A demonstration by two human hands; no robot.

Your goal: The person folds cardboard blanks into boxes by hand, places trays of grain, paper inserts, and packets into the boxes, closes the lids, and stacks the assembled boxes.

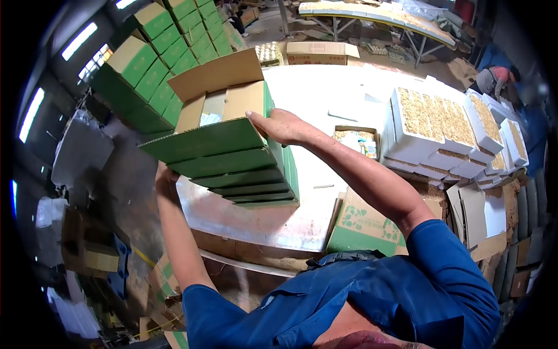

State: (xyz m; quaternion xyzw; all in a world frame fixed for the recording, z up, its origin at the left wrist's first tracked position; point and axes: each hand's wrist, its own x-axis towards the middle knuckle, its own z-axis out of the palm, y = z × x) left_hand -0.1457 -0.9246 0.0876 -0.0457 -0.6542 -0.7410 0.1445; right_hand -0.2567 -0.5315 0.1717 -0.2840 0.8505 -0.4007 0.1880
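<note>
A stack of green cardboard boxes (pixel 250 177) stands at the left of the white table. The top cardboard box (pixel 200 145) has its brown flaps raised, and something pale and shiny shows between them. My right hand (pixel 282 127) is closed on the right end of this box, its thumb over the upper edge and its other fingers mostly hidden. At the lower left end of the stack, my left hand (pixel 167 173) touches the cardboard from below. Its fingers are hidden behind the box.
More green boxes (pixel 168 52) are piled behind at the left. White foam trays (pixel 418 125) with grainy brown filling are stacked at the right, near a small open carton (pixel 372 131). A printed carton (pixel 366 218) sits by my front. Another person (pixel 494 78) bends down at far right.
</note>
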